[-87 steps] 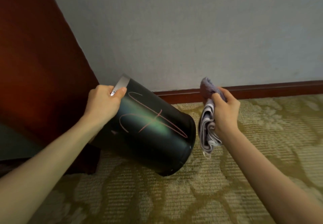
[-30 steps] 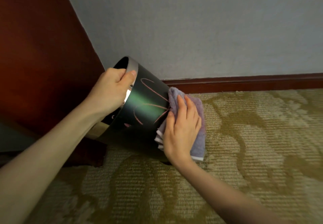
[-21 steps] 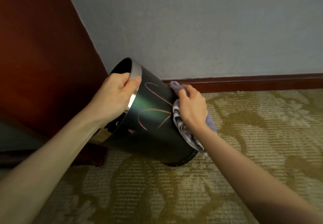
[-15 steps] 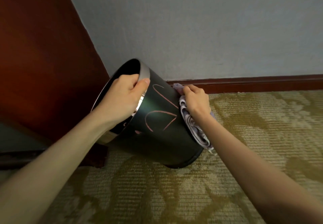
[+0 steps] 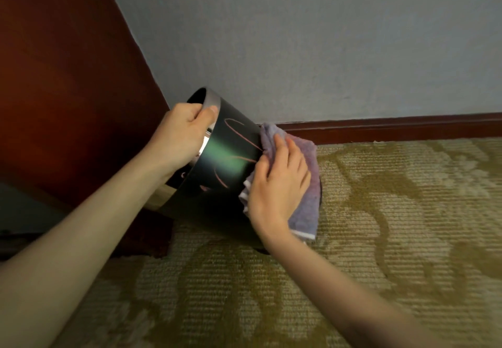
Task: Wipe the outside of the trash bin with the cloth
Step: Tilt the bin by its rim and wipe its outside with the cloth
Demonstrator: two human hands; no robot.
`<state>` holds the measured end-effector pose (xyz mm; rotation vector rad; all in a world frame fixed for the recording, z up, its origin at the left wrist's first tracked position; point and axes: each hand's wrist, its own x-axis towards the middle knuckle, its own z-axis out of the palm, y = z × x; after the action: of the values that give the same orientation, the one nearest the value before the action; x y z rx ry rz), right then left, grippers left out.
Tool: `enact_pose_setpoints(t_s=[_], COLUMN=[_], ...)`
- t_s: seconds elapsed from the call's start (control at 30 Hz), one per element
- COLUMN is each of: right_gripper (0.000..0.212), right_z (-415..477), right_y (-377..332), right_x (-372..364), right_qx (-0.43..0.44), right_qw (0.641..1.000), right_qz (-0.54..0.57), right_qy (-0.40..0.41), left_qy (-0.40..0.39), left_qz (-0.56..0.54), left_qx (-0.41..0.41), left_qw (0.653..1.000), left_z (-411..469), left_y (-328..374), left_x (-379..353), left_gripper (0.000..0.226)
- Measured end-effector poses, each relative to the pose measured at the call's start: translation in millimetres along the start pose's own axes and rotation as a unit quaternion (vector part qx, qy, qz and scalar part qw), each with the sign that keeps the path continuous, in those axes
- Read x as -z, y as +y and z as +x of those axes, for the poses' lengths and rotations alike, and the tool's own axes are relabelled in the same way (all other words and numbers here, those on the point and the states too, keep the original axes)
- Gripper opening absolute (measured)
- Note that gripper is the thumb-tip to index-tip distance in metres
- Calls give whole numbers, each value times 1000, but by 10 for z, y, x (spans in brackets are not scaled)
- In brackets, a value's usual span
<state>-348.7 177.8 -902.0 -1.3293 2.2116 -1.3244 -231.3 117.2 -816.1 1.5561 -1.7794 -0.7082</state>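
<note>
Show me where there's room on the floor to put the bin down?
The patterned carpet is bare to the right of the cloth, up to the baseboard, and across the near floor. It is crowded at left: the tilted trash bin is close to the wooden panel, left hand gripping its rim, right hand pressing the cloth on it.

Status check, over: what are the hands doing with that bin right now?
Left hand grips tilted trash bin by rim. Right hand presses purple cloth flat on its side. Nothing seen in the way.
</note>
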Motion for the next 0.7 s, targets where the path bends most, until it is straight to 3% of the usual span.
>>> enact_pose_setpoints(t_s=[0.17, 0.33, 0.53, 0.7], right_gripper=[50, 47, 39, 32], right_z=[-369, -222, 69, 580], right_y=[-49, -31, -44, -121], right_x=[-91, -81, -12, 50], right_qx=[27, 37, 72, 24], right_qw=[998, 998, 996, 993], right_qz=[-23, -26, -53, -36], right_qy=[53, 53, -4, -108], left_qy=[-4, -12, -11, -36], left_qz=[11, -1, -4, -38], left_qx=[-17, 3, -1, 1], left_qw=[1000, 1000, 1000, 999], left_z=[-14, -67, -134, -243], left_y=[108, 112, 52, 70], left_x=[-71, -52, -1, -53], left_gripper=[40, 45, 51, 50])
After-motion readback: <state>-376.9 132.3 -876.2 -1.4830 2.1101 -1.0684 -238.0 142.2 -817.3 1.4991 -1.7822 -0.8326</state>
